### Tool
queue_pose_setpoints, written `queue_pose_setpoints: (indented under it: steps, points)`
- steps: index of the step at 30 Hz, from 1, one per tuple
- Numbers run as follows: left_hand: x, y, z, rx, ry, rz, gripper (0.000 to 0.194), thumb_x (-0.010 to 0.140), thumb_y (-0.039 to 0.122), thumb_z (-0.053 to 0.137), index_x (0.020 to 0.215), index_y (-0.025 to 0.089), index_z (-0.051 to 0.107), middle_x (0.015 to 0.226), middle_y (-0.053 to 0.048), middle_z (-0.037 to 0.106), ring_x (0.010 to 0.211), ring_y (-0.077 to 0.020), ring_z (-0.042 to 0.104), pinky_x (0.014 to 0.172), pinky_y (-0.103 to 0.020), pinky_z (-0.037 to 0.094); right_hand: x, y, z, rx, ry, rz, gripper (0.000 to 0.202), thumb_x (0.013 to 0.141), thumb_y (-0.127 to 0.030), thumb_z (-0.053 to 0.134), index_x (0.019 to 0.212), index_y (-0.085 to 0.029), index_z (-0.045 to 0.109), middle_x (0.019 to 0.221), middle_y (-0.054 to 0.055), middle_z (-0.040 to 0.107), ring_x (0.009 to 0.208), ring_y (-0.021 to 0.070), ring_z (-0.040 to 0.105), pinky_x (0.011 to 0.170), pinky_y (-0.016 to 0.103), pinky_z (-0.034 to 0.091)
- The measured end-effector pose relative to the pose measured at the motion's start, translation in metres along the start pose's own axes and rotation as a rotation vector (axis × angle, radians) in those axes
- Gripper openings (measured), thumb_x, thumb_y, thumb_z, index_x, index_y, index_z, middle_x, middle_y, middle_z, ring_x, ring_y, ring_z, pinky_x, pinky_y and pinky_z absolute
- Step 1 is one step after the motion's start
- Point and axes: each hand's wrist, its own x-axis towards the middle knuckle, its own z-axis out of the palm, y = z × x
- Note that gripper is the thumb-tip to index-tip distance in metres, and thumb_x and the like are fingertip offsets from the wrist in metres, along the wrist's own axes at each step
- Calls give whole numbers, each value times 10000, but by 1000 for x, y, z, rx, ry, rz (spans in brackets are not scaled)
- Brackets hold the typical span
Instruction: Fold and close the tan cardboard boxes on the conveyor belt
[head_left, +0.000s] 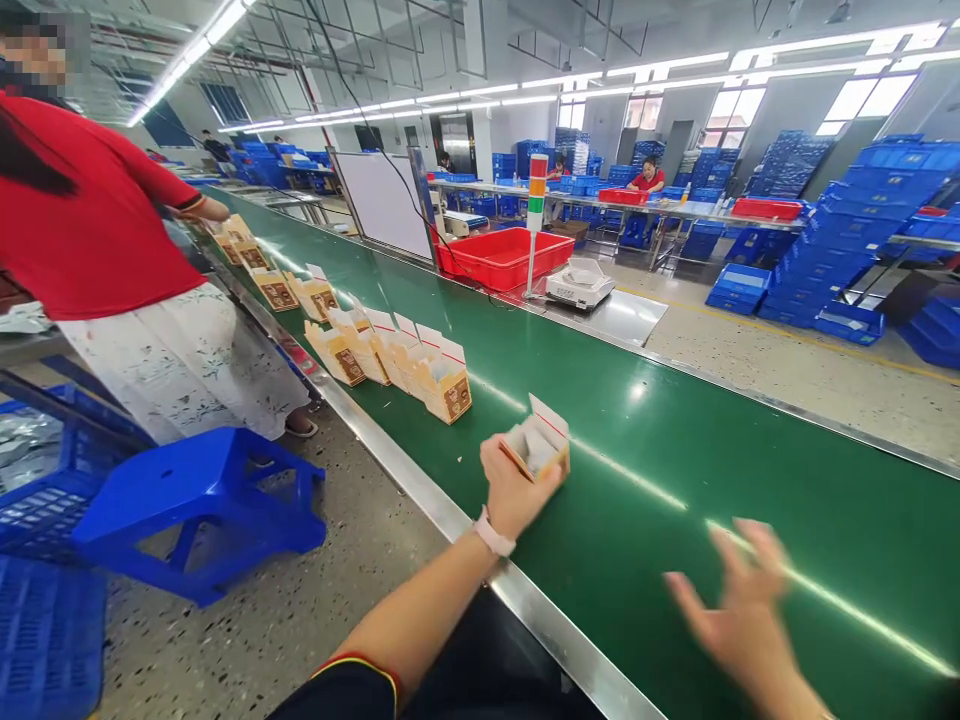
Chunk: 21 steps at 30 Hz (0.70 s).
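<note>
My left hand (521,490) is wrapped round a small carton (561,468) with its lid flap raised. Something whitish or silvery lies inside the carton. Over the green conveyor belt (645,560), my right hand (746,605) is slightly blurred, fingers spread, with nothing in it. Just beyond my left hand stands a row of similar open-topped cartons (448,392), tan with brown printed panels. More cartons (277,290) sit farther up the belt.
A person in a red shirt (97,220) stands at the belt's left side, near a blue stool (202,480) and blue crates (45,620). Across the belt are a red bin (510,255), a scale (580,285) and a signal light (536,200). Stacked blue bins (855,230) stand right.
</note>
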Motion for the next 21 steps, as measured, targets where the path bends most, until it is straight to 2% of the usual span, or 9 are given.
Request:
queue_pose_setpoints:
  steps: [2,5,9,11,13,15,17,19,21]
  points:
    - [-46,17,8,-65,-166,52,690,548,406,841,1081,224,443,1034,-82,457,1003,-287,519,903,-495,467,-5,-23,26,132,-156,-134,657,913,-443,562,1485,-278,284,1444,141,358,1334,390,341,1014,614,403]
    - [-82,38,6,-194,-389,245,721,581,525,820,1140,226,475,1124,-125,488,1071,-313,517,903,-493,483,-8,-37,56,278,-237,-71,651,962,-402,458,1522,-238,169,1483,145,321,1361,334,328,1025,564,421]
    - [-70,46,-6,-204,-535,425,438,785,467,673,1131,230,548,1166,-128,600,1237,-344,475,1014,-559,401,1,-25,62,331,-130,-15,517,945,-484,453,1389,-218,456,1403,134,440,1326,343,377,1039,595,388]
    - [-57,46,-9,-195,-622,428,210,868,374,577,1022,237,617,1010,-93,675,1166,-311,550,982,-533,432,8,-22,58,363,-122,-52,455,944,-514,438,1264,-223,580,1339,119,504,1325,350,373,1034,603,383]
    - [-48,47,-8,-243,-703,431,162,902,320,512,886,239,651,897,-73,692,1073,-278,606,946,-496,467,14,-24,55,381,-101,-65,376,945,-505,445,1079,-243,680,1221,93,575,1315,344,373,1031,588,385]
    - [-44,49,-4,-309,-700,350,180,897,290,509,778,228,630,837,-65,670,964,-244,633,886,-444,505,16,-32,53,403,-80,17,354,943,-478,463,856,-246,715,1101,82,599,1262,330,414,1026,559,390]
    - [-43,53,4,-334,-630,131,88,822,272,609,760,215,587,831,-54,621,851,-211,618,781,-383,531,14,-41,51,464,-49,236,382,921,-484,491,723,-221,686,1080,94,573,1171,317,477,997,520,421]
    - [-41,58,12,-318,-633,-155,238,681,218,735,852,205,569,907,-52,586,841,-194,586,728,-339,527,12,-50,49,567,23,569,330,847,-513,574,771,-202,654,1111,106,539,1091,303,520,926,472,478]
    - [-38,63,19,-357,-808,-422,446,601,148,763,990,192,549,1013,-72,581,915,-202,580,770,-338,521,13,-56,45,726,93,924,393,703,-501,702,947,-211,597,1129,93,529,1028,288,553,832,420,523]
